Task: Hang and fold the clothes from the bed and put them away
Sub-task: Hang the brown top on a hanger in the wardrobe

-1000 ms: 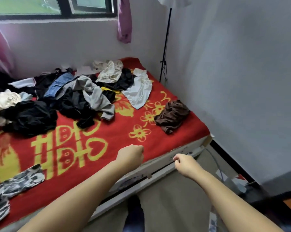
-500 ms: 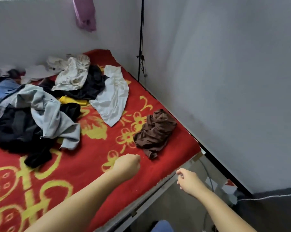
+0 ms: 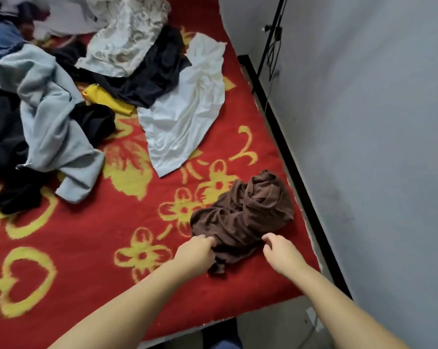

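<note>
2 bare hands are reaching over the near right corner of the bed [image 3: 92,248], which is lying under a red blanket with yellow flowers and characters. The brown garment [image 3: 248,217] is sitting crumpled on that corner, close to the bed's right edge and the black frame rail [image 3: 283,147] beside the grey wall [image 3: 376,147]. The left hand [image 3: 196,253] is pinching the garment's near left edge, fingers curling round a fold of the brown cloth. The right hand [image 3: 280,250] is hovering at the garment's near right edge with fingers loosely curling; cannot tell whether it is touching the cloth, and it is not gripping anything visible.

Other clothes are lying farther back, apart from the brown one. A white shirt [image 3: 187,117] is spreading flat toward the middle of the bed. A black garment [image 3: 152,74] is overlapping its upper left part, and a lacy white top [image 3: 127,44] is lying on that black one. A yellow piece [image 3: 104,98] is poking out from under the black garment. A light blue-grey sweatshirt [image 3: 51,122] is sprawling at left over dark clothes [image 3: 4,137]. A blue item [image 3: 1,41] is showing at the far left edge, partly cut off. A thin black stand pole [image 3: 273,34] with a cable is rising against the wall at top right. Grey floor [image 3: 275,328] is showing below the bed's near edge.
</note>
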